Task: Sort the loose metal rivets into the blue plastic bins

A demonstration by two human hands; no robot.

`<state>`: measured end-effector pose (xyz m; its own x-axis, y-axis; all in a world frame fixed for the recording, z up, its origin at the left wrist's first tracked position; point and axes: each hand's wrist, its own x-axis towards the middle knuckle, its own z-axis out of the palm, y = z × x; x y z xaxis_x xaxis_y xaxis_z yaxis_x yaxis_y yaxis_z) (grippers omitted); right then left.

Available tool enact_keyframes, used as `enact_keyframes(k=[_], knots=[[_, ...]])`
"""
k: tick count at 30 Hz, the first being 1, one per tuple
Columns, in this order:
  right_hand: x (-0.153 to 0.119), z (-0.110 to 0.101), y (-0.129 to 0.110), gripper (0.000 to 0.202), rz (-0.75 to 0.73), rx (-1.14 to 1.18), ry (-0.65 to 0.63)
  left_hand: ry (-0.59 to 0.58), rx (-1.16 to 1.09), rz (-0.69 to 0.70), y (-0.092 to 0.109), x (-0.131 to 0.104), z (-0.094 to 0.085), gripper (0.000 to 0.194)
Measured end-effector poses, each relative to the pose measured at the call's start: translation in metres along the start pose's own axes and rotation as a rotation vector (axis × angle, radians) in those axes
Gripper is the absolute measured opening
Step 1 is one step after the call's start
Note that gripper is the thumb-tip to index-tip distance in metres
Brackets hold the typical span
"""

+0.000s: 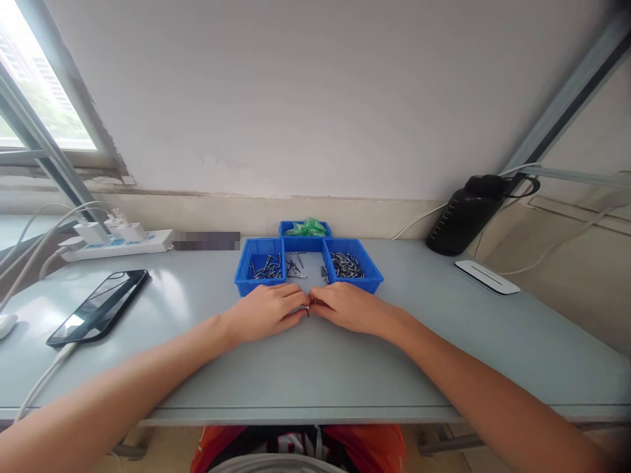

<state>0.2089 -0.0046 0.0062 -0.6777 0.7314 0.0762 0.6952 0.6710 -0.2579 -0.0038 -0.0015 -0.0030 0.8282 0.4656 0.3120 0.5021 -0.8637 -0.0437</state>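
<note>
My left hand (269, 310) and my right hand (348, 307) meet at the fingertips over the grey table, in front of the blue bins. Both pinch small metal pieces; a short dark screw-like piece (308, 311) shows between them. Long thin metal parts fill part of the left blue bin (246, 281), and many small metal parts lie in the right blue bin (373, 282). Behind, a third blue bin (304, 243) holds green plastic bags (309, 228). Several loose metal pieces (297, 276) lie on the table between the bins.
A phone (101, 307) with a cable lies on the table (315, 381) at left, near a white power strip (148, 243). At right, a black bottle (463, 217) leans by the wall, beside a flat white device (486, 277).
</note>
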Motion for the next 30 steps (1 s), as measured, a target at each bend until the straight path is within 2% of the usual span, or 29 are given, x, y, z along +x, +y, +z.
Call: enact_keyframes(k=[8, 14, 19, 26, 30], knots=[[-0.0029, -0.0044, -0.0006, 0.013, -0.008, 0.047, -0.024, -0.069, 0.014, -0.143, 0.0046, 0.0017, -0.0038, 0.008], [-0.0020, -0.0039, -0.0001, 0.022, -0.024, -0.023, -0.002, -0.056, 0.034, -0.169, 0.0020, 0.0015, -0.0006, 0.017], [-0.0018, -0.0046, 0.0021, 0.024, -0.001, -0.077, 0.020, -0.111, 0.083, -0.219, 0.0011, 0.0017, 0.0008, 0.024], [-0.0001, -0.0011, 0.0010, 0.022, 0.012, -0.082, -0.047, -0.047, 0.065, -0.142, 0.0032, 0.0023, -0.0023, 0.025], [0.0007, 0.0002, 0.0006, 0.022, 0.012, -0.087, -0.038, -0.015, 0.063, -0.098, 0.0039, 0.0016, -0.0032, 0.027]])
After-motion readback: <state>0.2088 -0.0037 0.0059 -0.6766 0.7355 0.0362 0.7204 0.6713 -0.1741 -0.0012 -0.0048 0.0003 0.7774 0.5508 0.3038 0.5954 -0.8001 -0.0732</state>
